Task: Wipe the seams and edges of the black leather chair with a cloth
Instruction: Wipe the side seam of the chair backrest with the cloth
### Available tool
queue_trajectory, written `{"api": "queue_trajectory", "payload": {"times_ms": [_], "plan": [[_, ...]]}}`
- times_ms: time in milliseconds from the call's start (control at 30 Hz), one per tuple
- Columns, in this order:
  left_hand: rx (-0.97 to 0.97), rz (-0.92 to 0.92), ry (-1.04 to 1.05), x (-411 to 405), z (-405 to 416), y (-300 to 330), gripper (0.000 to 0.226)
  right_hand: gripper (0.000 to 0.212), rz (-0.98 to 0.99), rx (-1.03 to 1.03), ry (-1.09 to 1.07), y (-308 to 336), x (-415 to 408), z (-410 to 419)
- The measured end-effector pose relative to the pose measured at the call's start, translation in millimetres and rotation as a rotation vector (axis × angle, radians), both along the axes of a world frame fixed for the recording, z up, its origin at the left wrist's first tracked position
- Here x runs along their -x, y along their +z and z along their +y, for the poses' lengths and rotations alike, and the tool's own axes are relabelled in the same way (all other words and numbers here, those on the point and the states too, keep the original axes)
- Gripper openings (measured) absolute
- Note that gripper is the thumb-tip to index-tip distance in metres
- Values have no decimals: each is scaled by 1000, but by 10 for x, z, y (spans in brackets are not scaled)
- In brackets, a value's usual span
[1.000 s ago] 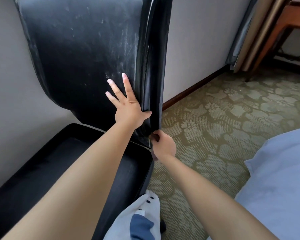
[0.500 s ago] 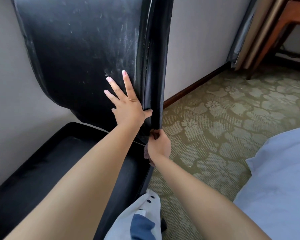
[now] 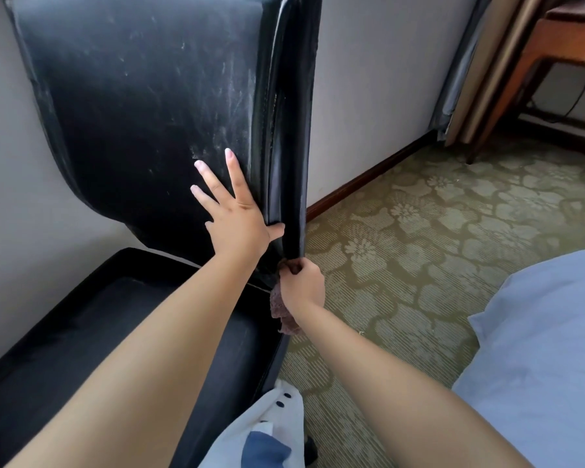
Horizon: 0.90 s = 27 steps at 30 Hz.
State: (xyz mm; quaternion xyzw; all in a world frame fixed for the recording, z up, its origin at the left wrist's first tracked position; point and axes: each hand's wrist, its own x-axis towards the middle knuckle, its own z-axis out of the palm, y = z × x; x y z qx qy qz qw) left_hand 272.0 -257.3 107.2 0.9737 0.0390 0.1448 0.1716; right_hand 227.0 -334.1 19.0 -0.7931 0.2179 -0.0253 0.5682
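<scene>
The black leather chair [image 3: 142,106] stands against the wall, its backrest scuffed with pale streaks and its seat [image 3: 81,336] low at the left. My left hand [image 3: 237,214] lies flat on the backrest with straight fingers, thumb against the right side seam [image 3: 277,157]. My right hand [image 3: 301,285] grips a dusky pink cloth [image 3: 282,312] at the bottom of the backrest's right edge. Most of the cloth hangs below my fist.
A grey wall is behind the chair. Green patterned carpet [image 3: 436,251] spreads to the right. A pale blue bed cover [image 3: 547,349] fills the lower right. A wooden table leg [image 3: 507,96] and a curtain [image 3: 460,69] stand at the far right. White-and-blue clothing [image 3: 271,434] shows at the bottom.
My right hand has slid slightly up the backrest's right edge, and more of the cloth shows below it. My left hand stays pressed on the backrest.
</scene>
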Motion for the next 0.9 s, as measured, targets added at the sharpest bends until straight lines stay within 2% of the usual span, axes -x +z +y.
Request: {"api": "queue_trajectory", "payload": {"times_ms": [133, 200, 433, 533, 700, 800, 900], "plan": [[13, -10, 0, -3, -14, 3, 141, 6, -234, -115, -75, 153, 73, 134], [6, -10, 5, -1, -10, -3, 141, 7, -273, -146, -108, 135, 86, 199], [2, -19, -3, -13, 13, -24, 142, 19, -29, -24, 6, -182, -30, -4], [8, -33, -11, -24, 24, -42, 141, 19, -54, -16, -4, -187, -41, -10], [42, -27, -23, -19, 42, -39, 138, 18, -202, -186, -136, -157, 52, 187], [64, -14, -38, -22, 54, -34, 136, 18, -254, -209, -113, -162, 107, 218], [82, 13, -38, -31, 70, -15, 136, 19, -226, -189, -67, -152, 107, 148]]}}
